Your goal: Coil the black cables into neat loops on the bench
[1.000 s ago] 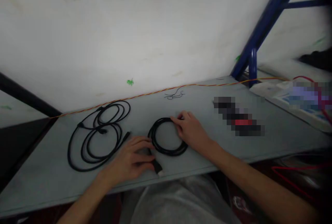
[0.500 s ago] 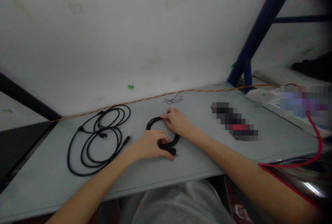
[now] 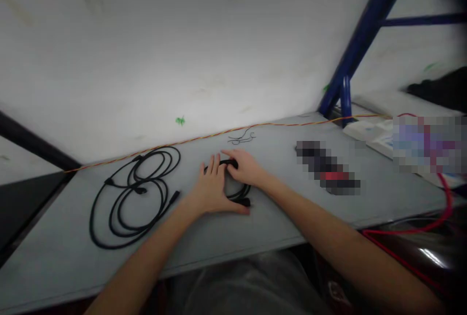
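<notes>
A small coil of black cable (image 3: 239, 193) lies on the grey table (image 3: 255, 227), mostly covered by both hands. My left hand (image 3: 213, 191) lies flat on the coil's left side with its fingers stretched forward. My right hand (image 3: 244, 166) rests on the coil's far side, its fingers curled around the cable near the top. A black plug end (image 3: 245, 202) of the coil sticks out by my left thumb.
A larger loose black cable (image 3: 134, 193) sprawls in loops to the left. A thin orange-yellow wire (image 3: 219, 133) runs along the wall. A blurred dark object (image 3: 328, 171) lies to the right, a blue frame post (image 3: 345, 96) and red cable (image 3: 443, 198) beyond.
My left hand has opened and slid forward to lie flat on the coil. The coil has been squeezed smaller and sits a little farther from the table's front edge.
</notes>
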`<state>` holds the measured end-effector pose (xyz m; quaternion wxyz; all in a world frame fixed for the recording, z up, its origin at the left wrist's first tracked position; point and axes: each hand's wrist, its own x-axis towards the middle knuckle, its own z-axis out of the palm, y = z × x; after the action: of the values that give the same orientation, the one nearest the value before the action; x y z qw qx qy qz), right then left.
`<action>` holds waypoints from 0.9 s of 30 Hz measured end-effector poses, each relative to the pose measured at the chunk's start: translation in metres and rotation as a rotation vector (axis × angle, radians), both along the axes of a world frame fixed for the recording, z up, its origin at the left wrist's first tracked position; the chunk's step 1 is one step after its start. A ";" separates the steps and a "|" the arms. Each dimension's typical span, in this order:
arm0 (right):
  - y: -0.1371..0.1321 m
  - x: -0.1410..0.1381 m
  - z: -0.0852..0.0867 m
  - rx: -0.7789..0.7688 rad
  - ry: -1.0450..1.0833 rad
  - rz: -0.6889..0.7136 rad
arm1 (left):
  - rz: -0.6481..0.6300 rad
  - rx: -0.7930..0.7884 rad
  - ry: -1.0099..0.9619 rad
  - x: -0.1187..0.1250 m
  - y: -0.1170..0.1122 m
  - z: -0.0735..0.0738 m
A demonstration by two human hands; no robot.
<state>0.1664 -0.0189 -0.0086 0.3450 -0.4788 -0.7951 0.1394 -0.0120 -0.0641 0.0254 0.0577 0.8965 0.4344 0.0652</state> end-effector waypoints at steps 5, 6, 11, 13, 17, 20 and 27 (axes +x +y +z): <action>0.016 0.013 0.005 -0.076 0.069 -0.109 | 0.015 -0.037 -0.022 -0.001 0.003 -0.004; 0.022 0.017 0.007 -0.088 0.051 -0.160 | 0.009 -0.037 -0.021 -0.001 0.003 -0.005; 0.042 0.034 0.011 -0.065 -0.208 -0.293 | -0.002 -0.063 0.034 -0.005 0.005 -0.007; 0.044 0.037 0.008 -0.038 -0.266 -0.271 | -0.007 -0.087 0.053 -0.006 0.004 -0.004; 0.044 0.041 0.002 -0.008 -0.256 -0.254 | -0.049 -0.102 0.053 -0.008 -0.002 0.003; 0.044 0.042 0.000 -0.010 -0.255 -0.264 | -0.077 -0.079 0.008 -0.011 -0.006 0.003; 0.033 0.047 0.012 -0.037 -0.034 -0.135 | -0.045 -0.001 -0.100 -0.015 -0.010 -0.003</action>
<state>0.2130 0.0139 0.0033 0.3313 -0.5401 -0.7639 0.1224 -0.0267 -0.0742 0.0220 0.0811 0.9017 0.4105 0.1087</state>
